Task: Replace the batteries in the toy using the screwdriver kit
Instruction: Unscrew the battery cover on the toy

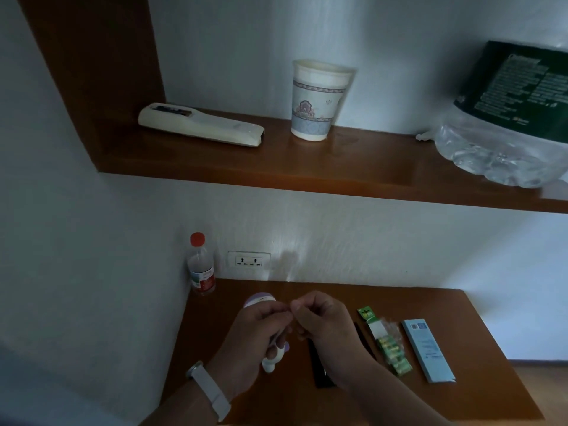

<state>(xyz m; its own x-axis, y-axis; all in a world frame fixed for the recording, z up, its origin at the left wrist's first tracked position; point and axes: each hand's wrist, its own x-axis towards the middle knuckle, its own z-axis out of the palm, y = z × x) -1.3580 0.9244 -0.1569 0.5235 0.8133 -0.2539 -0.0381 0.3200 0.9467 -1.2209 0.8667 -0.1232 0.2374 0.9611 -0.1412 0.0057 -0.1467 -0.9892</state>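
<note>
The left hand [255, 330] grips the toy [272, 361], and just right of the toy the right hand [322, 324] has its fingertips pinched together, whether on anything I cannot tell.

— What do we have in the grip?
— We see a small white and lilac plastic toy [270, 361], upright in the left hand [249, 333].
— And to the right of that grip?
— We find a flat black tray [319, 370] nearest, then green batteries in a clear pack [392, 348], then a pale blue flat box [427, 348] farthest, all lying flat.
</note>
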